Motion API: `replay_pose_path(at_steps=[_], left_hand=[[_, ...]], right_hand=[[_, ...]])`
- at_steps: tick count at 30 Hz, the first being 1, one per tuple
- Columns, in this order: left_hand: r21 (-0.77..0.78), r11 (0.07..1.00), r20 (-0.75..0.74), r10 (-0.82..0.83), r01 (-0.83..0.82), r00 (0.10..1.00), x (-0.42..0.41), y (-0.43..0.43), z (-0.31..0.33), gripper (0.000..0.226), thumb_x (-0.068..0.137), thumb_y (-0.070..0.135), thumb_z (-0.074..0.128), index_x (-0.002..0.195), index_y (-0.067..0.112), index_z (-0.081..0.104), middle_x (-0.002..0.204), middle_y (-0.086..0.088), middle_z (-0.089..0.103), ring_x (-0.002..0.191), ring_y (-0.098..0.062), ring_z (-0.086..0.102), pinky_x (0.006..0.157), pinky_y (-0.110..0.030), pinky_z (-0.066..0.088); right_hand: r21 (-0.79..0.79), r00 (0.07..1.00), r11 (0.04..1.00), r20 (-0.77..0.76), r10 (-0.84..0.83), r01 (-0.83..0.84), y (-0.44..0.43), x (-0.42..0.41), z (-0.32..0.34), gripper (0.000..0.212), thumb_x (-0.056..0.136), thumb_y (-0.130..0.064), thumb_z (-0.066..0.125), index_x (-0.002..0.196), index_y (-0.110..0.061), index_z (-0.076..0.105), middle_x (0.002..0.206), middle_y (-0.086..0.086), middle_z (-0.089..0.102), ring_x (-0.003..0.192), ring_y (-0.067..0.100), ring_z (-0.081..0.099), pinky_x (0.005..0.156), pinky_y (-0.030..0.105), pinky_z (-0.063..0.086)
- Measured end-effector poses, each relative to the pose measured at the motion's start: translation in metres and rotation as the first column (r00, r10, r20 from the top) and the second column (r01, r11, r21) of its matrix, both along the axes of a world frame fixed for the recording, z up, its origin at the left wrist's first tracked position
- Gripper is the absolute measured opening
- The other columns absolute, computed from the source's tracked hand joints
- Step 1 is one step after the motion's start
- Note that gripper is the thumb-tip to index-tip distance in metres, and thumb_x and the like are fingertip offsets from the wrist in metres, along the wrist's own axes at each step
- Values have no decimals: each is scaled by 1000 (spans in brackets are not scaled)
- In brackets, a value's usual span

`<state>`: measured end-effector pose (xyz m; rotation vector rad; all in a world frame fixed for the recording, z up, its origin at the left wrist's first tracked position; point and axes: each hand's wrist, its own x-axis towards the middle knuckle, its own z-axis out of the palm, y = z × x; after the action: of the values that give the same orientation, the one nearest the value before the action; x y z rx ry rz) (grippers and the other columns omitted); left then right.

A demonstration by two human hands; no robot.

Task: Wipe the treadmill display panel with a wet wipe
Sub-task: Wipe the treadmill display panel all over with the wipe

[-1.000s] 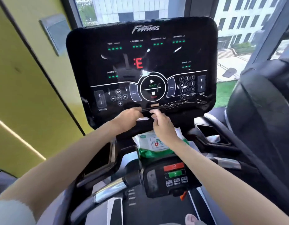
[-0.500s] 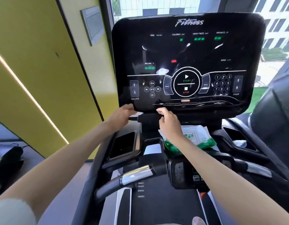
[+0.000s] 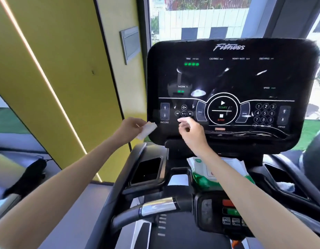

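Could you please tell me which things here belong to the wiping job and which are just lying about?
Job: wet wipe, pinched by the left hand; display panel; wet wipe pack.
Lying about: black object on the floor; grey wall plate; handlebar.

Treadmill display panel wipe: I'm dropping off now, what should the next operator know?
Left hand pinches a folded white wet wipe beside the lower left edge of the glossy black display panel.
Right hand hovers loosely curled before the panel's lower left buttons, holding nothing.
Green and white wipe pack lies on the black console below.
Done: wipe in hand.
Left: wipe the panel; no cleaned area can be told.
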<state>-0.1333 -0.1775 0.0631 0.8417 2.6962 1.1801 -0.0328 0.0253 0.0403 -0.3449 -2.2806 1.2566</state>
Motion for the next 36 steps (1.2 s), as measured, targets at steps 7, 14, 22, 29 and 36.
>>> replay_pose_path(at_steps=[7, 14, 22, 29, 36], left_hand=[[291, 955, 284, -139, 53, 949, 22, 47, 58, 21, 83, -2, 58, 100, 9, 60, 76, -2, 58, 70, -15, 53, 59, -22, 45], [713, 653, 476, -185, -254, 860, 29, 106, 51, 13, 89, 22, 60, 101, 17, 61, 93, 1, 70, 85, -12, 65, 75, -25, 48], [764, 443, 539, -38, -469, 841, 12, 143, 70, 14, 87, 6, 59, 100, 10, 61, 95, -8, 68, 83, -21, 65, 76, -31, 52], [622, 649, -195, 670, -437, 717, -43, 140, 125, 18, 96, 27, 48, 98, 12, 58, 95, -3, 58, 70, -9, 52, 60, -17, 37], [362, 899, -647, 432, -246, 628, -50, 181, 97, 22, 94, 5, 50, 115, 5, 58, 91, -12, 55, 81, -26, 55, 70, -37, 50]], right_hand=[[-207, 881, 884, 141, 451, -420, 10, -29, 67, 29, 79, -11, 70, 107, -15, 64, 98, 2, 62, 86, 8, 55, 72, 12, 43], [-685, 991, 719, -36, 127, -117, 29, -53, 79, 5, 79, -5, 64, 79, -9, 62, 82, 11, 58, 78, 22, 52, 71, 34, 43], [-130, 987, 979, -72, 146, -154, 63, -39, 77, 12, 84, -18, 63, 93, -12, 67, 92, -2, 67, 84, 10, 62, 82, 27, 51], [838, 985, 539, -150, 82, 82, 114, -46, 79, 52, 77, -3, 64, 127, 1, 53, 141, 19, 43, 132, 29, 41, 110, 39, 27], [910, 990, 408, -115, 87, 69, 124, -54, 80, 78, 56, 15, 64, 132, 10, 44, 140, 26, 41, 132, 37, 37, 108, 49, 31]])
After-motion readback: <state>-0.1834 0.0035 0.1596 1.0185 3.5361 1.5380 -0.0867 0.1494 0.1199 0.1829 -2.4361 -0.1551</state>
